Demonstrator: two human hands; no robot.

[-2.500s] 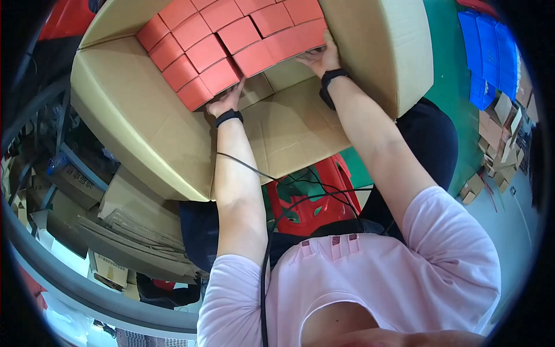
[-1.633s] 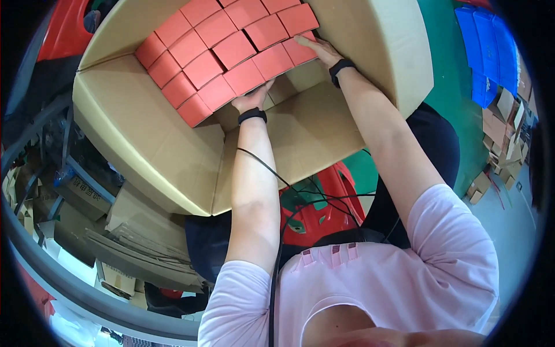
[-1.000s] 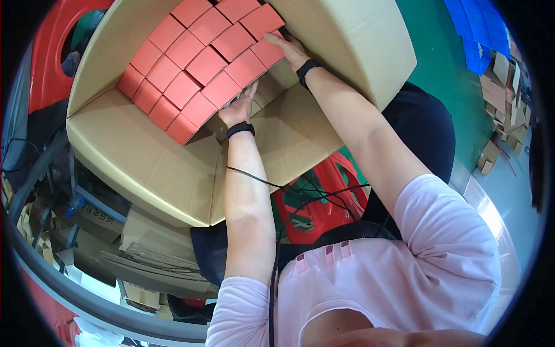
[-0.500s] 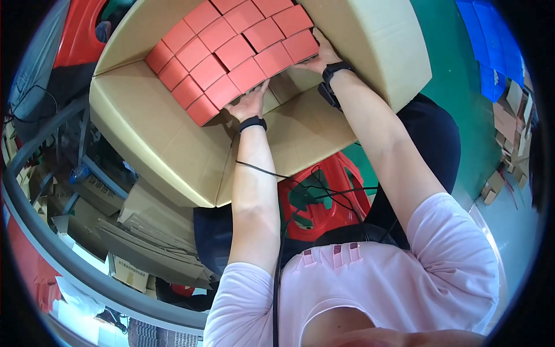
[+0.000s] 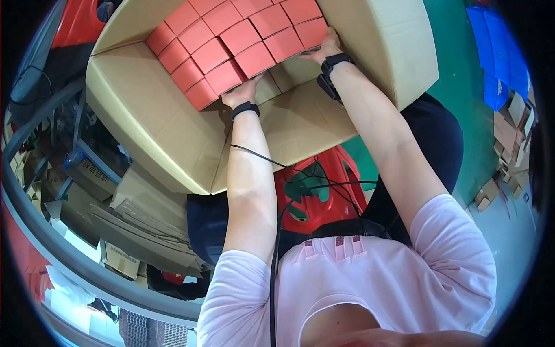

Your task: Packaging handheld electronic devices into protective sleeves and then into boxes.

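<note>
Small red boxes [image 5: 240,37], packed side by side in rows, fill the far part of a large open cardboard carton [image 5: 167,121]. My left hand [image 5: 243,94] is at the near edge of the front row, its fingertips partly hidden under the boxes. At the right end of that row, my right hand [image 5: 325,51] has its thumb side against the end box and its other fingers below the edge. Both hands bear on the boxes from the near side. A dark gap shows beneath the row, between my hands.
A red plastic stool [image 5: 324,199] stands below the carton, with black cables [image 5: 312,179] hanging across it. Left are a grey metal rail [image 5: 87,277] and flattened cardboard [image 5: 139,231]. Blue bins [image 5: 500,52] and cardboard pieces [image 5: 511,139] lie at the far right.
The view has shifted slightly, so the carton, boxes and hands sit a little higher in the picture. Both hands stay at the front row of red boxes.
</note>
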